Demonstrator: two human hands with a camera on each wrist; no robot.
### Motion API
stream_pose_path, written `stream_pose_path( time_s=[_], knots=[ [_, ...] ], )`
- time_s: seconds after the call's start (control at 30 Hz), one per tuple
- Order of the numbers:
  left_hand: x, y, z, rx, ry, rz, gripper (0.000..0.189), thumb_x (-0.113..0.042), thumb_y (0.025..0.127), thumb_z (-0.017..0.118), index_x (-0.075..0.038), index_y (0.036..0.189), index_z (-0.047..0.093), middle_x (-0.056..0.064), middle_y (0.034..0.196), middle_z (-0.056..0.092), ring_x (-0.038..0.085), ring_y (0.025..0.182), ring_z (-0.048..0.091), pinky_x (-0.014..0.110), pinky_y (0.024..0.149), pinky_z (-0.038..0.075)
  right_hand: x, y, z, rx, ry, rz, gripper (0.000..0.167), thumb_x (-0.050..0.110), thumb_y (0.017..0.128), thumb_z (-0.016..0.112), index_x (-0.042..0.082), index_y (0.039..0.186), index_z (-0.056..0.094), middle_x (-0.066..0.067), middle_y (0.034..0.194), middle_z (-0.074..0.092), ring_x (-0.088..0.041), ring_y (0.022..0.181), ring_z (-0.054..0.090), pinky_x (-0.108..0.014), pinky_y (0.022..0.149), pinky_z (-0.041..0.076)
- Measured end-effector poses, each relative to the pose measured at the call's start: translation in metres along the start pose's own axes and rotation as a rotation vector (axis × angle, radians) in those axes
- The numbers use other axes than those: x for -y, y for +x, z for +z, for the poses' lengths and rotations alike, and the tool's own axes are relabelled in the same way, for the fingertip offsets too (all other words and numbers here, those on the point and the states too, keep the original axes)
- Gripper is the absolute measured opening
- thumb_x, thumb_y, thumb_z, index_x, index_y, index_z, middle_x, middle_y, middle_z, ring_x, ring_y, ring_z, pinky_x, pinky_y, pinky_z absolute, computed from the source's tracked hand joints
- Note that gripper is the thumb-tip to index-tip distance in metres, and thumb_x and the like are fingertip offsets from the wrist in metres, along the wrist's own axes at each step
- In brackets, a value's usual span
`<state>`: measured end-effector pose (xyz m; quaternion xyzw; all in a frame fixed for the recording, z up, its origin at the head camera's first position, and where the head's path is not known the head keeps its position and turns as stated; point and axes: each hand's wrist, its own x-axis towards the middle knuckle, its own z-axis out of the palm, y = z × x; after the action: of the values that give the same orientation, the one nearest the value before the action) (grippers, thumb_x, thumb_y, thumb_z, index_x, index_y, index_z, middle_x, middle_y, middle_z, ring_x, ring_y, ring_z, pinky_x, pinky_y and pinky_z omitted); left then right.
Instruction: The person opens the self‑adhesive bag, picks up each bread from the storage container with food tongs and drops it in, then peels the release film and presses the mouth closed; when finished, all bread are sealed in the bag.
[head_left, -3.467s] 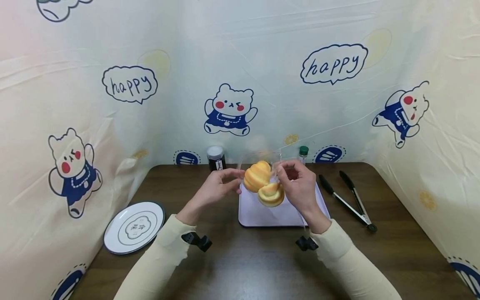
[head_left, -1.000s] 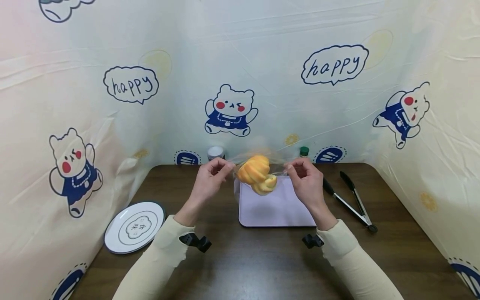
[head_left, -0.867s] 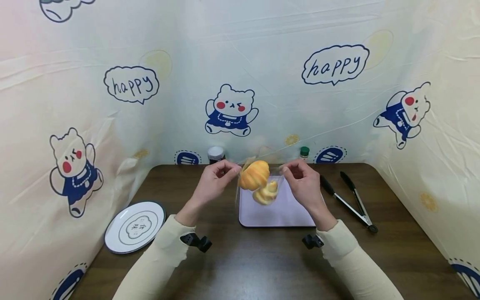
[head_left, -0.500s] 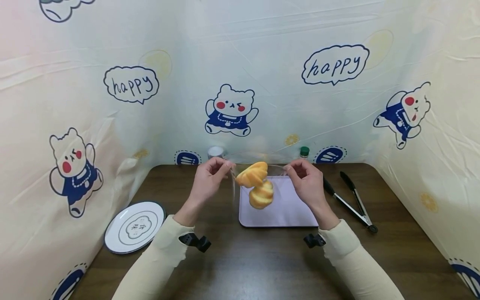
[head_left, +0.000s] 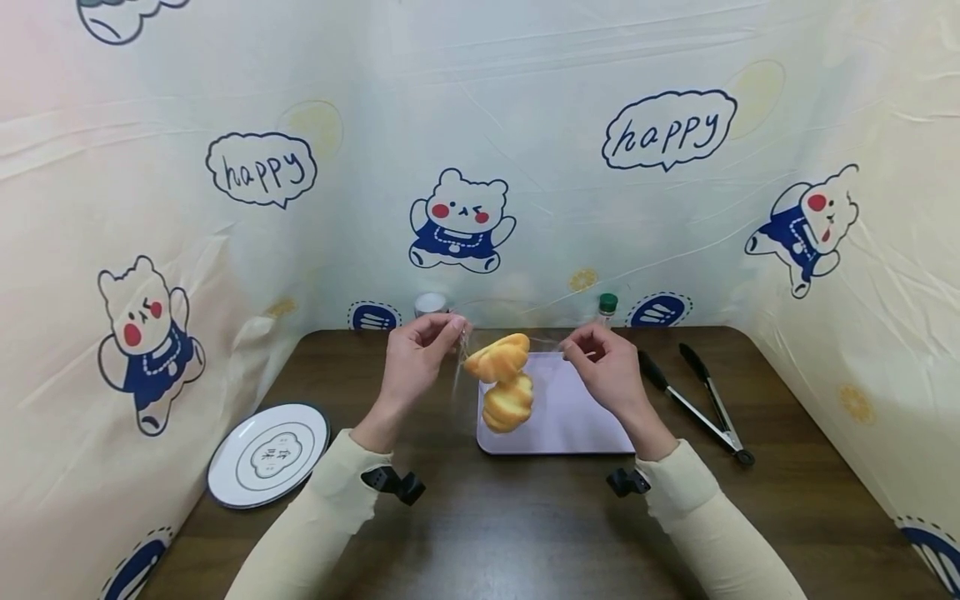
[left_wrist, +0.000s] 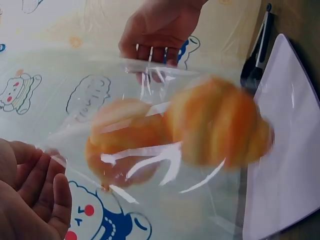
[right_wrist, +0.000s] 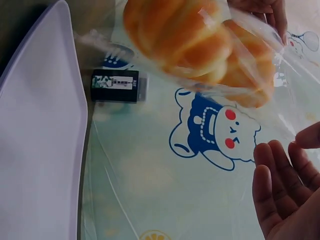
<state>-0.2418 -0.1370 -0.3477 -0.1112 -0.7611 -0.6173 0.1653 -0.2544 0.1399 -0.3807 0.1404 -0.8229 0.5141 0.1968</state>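
Note:
A clear plastic bag (left_wrist: 75, 132) hangs stretched between both hands, its mouth at the top. Inside are two golden bread rolls: a ridged upper roll (head_left: 498, 358) and a smaller lower roll (head_left: 508, 403) just beneath it. My left hand (head_left: 414, 360) pinches the bag's left top corner between thumb and fingertips. The right top corner is pinched by my right hand (head_left: 606, 368), with thumb and forefinger together. The rolls sag toward the left side of the bag, above a pale lilac tray (head_left: 577, 408). In the left wrist view the rolls are blurred.
A white plate (head_left: 232, 467) with a dark rim lies at the table's left. Black-handled tongs (head_left: 705, 408) lie spread at the right. At the back stand a white-capped dark jar (head_left: 431, 305), partly hidden by the left hand, and a green-capped bottle (head_left: 607, 306).
Compared with the earliest frame, both hands have moved apart, stretching the bag's mouth. The rolls have tumbled inside and swung left and down. In the last half second the right hand shifted slightly left.

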Motion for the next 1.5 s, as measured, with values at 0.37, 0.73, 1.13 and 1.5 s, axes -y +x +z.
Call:
stream_pose_path(
  time_s=[0.37,0.73,1.13,1.5],
  knots=[
    [-0.007,-0.003,0.006,0.026,0.067,0.020,0.027,-0.035,0.092,0.072,-0.013,0.107,0.078,0.010,0.099,0.077,0.021,0.085,0.068,0.022,0.072,0.058,0.012,0.001,0.002,-0.006,-0.019,-0.035,0.014,0.029,0.094,0.068,0.016,0.099,0.068,-0.004,0.092,0.070,-0.017,0.079,0.063,-0.026,0.068,0.054],
    [-0.011,-0.006,0.008,0.016,0.115,0.039,0.023,-0.034,0.090,0.074,-0.018,0.106,0.077,0.003,0.093,0.078,0.017,0.075,0.066,0.024,0.064,0.055,0.050,0.000,0.013,-0.043,-0.137,-0.403,0.009,0.015,0.088,0.074,0.011,0.096,0.073,-0.003,0.087,0.070,-0.017,0.074,0.056,-0.030,0.066,0.052],
    [-0.013,-0.012,0.011,0.060,0.167,0.120,0.017,-0.029,0.091,0.074,-0.018,0.104,0.077,0.002,0.089,0.077,0.017,0.076,0.066,0.024,0.067,0.055,0.069,0.006,0.034,0.054,-0.183,-0.513,0.019,0.018,0.090,0.074,0.014,0.108,0.076,0.000,0.105,0.077,-0.016,0.097,0.064,-0.033,0.082,0.055],
    [-0.016,-0.014,0.014,0.136,0.210,0.152,0.020,-0.026,0.093,0.071,-0.016,0.109,0.077,0.003,0.093,0.077,0.019,0.073,0.065,0.021,0.065,0.056,0.069,0.008,0.041,0.037,-0.178,-0.558,0.024,0.017,0.085,0.079,0.015,0.109,0.078,0.000,0.104,0.076,-0.016,0.099,0.063,-0.032,0.082,0.055]
  ],
)
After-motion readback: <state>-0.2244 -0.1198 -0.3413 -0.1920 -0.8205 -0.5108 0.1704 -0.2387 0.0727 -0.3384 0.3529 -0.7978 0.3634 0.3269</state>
